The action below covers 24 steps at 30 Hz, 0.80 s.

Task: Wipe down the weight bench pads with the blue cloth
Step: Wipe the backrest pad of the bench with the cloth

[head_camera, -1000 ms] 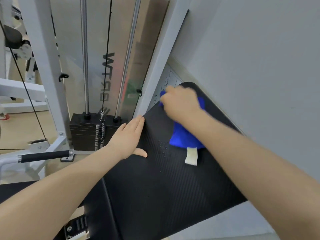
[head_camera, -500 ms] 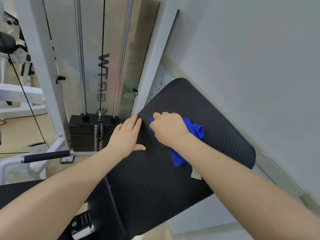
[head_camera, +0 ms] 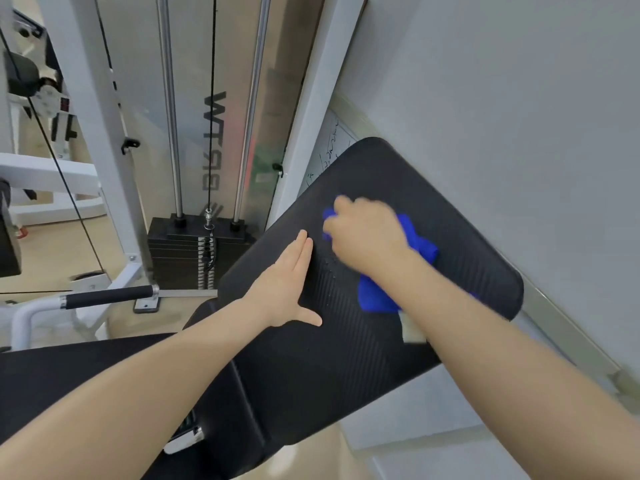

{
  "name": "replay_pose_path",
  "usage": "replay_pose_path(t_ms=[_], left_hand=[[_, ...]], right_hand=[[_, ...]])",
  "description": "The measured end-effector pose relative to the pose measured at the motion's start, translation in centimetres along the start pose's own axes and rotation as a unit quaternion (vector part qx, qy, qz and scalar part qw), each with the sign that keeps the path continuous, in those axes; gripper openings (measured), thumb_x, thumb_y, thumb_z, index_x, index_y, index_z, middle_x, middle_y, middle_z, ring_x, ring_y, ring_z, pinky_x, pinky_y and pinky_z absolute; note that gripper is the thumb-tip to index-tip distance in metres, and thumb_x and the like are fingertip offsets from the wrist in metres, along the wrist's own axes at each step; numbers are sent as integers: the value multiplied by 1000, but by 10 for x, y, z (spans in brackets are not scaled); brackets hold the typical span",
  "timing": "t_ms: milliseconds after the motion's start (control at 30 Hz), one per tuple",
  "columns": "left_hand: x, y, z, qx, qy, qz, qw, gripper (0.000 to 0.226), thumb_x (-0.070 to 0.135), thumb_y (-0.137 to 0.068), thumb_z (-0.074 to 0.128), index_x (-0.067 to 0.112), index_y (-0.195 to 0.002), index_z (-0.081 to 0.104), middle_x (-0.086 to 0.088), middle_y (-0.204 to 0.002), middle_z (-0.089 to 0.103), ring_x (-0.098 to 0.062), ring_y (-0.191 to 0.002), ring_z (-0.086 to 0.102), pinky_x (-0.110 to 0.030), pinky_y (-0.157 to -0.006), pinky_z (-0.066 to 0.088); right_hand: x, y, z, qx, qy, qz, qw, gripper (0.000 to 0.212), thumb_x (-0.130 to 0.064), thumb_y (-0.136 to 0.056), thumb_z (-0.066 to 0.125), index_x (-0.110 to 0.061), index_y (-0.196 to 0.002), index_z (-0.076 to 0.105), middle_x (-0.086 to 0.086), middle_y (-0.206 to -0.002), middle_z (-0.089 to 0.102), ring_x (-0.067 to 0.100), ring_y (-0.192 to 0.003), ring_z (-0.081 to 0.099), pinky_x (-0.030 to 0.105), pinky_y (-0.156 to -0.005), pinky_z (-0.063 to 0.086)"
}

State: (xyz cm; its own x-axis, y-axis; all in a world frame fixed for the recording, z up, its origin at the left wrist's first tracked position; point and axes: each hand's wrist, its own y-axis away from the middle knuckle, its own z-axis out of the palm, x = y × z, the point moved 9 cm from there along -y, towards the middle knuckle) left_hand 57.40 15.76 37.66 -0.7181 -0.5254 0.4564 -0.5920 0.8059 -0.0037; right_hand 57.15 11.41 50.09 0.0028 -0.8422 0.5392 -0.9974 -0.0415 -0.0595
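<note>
The black ribbed back pad point(head_camera: 460, 258) of the weight bench slants up toward the wall at centre right. My right hand point(head_camera: 367, 233) presses the bunched blue cloth point(head_camera: 375, 296) onto the pad's middle; a white tag point(head_camera: 410, 329) hangs from the cloth's lower end. My left hand point(head_camera: 289, 285) lies flat, fingers together, on the pad's left edge, holding nothing. Small water droplets point(head_camera: 329, 265) dot the pad between the two hands. A second black pad point(head_camera: 86, 368) runs to the lower left.
A cable machine stands behind the bench with a black weight stack point(head_camera: 183, 254), chrome guide rods point(head_camera: 166, 109) and white frame posts point(head_camera: 93, 109). A grey wall point(head_camera: 502, 98) runs close along the pad's right side. A black-gripped handle bar point(head_camera: 107, 296) juts out at the left.
My right hand has slid the blue cloth down the pad from its top end toward the left edge, then back up and right to the middle. My left hand stays planted on the edge.
</note>
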Motion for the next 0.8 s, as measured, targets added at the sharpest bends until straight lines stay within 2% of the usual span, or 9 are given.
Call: replay_pose_path(t_ms=[167, 200, 267, 367, 467, 533, 633, 733, 800], left_hand=[[-5, 4, 1, 17, -54, -66, 996, 133, 66, -63, 66, -2, -143, -16, -22, -154, -13, -30, -145, -3, -41, -118, 15], [-5, 7, 2, 19, -56, -77, 995, 132, 67, -64, 64, -3, -143, -15, -24, -154, -11, -31, -145, -1, -41, -118, 15], [-5, 11, 7, 16, -56, -83, 995, 125, 66, -68, 60, -4, -143, -12, -24, -155, -8, -31, -145, 4, -39, -118, 17], [-6, 15, 11, 7, -34, -83, 996, 118, 63, -72, 57, -4, -144, -7, -22, -155, -9, -30, -145, 6, -37, -117, 19], [-7, 16, 12, 5, -34, -83, 996, 118, 65, -72, 55, -4, -144, -7, -21, -155, -10, -29, -145, 7, -38, -116, 22], [-8, 16, 11, 11, -38, -89, 995, 118, 66, -71, 54, -3, -145, -7, -19, -156, -9, -28, -145, 10, -37, -116, 24], [-7, 20, 9, 26, -11, -106, 994, 117, 62, -72, 61, 0, -145, -6, -20, -155, -8, -29, -144, 9, -39, -115, 23], [-2, 29, 3, 65, 8, -118, 991, 108, 51, -76, 66, 3, -147, 0, -19, -155, 1, -33, -140, 18, -38, -109, 30], [6, 34, 1, 87, 5, -98, 991, 97, 46, -80, 64, 4, -146, 6, -16, -152, 11, -31, -134, 27, -37, -104, 35]], right_hand=[[-50, 56, 36, -145, 12, -114, 983, 10, -19, -86, 58, -17, -91, 67, 3, -92, 54, 20, -70, 48, 30, -54, 33], [-36, 48, 26, -119, 39, -103, 987, 3, -19, -76, 68, -20, -79, 69, 3, -85, 56, 20, -65, 51, 27, -51, 30], [16, 27, -15, 16, 57, 0, 998, 12, -15, -57, 79, -19, -58, 68, 5, -70, 58, 23, -54, 53, 23, -48, 25], [74, 14, -28, 85, 5, 113, 990, 10, -6, -77, 62, -12, -80, 71, 15, -89, 57, 28, -66, 48, 28, -54, 28], [67, 28, -29, 116, 15, 165, 979, 18, 2, -56, 74, -9, -54, 59, 10, -64, 47, 20, -50, 29, 21, -46, 18], [42, 46, -21, 147, 32, 152, 977, 23, -1, -49, 74, -12, -49, 54, 7, -59, 44, 20, -45, 29, 21, -45, 15], [-14, 76, 14, 62, 22, 83, 994, 21, -9, -50, 76, -17, -53, 56, 2, -60, 48, 20, -46, 34, 25, -45, 20], [-68, 107, 51, -50, 35, 6, 998, 13, -16, -62, 73, -22, -72, 67, -1, -72, 54, 17, -53, 34, 28, -47, 23], [-60, 108, 43, -38, 48, 8, 998, 14, -15, -57, 75, -21, -68, 67, 0, -69, 55, 18, -51, 36, 27, -46, 23]])
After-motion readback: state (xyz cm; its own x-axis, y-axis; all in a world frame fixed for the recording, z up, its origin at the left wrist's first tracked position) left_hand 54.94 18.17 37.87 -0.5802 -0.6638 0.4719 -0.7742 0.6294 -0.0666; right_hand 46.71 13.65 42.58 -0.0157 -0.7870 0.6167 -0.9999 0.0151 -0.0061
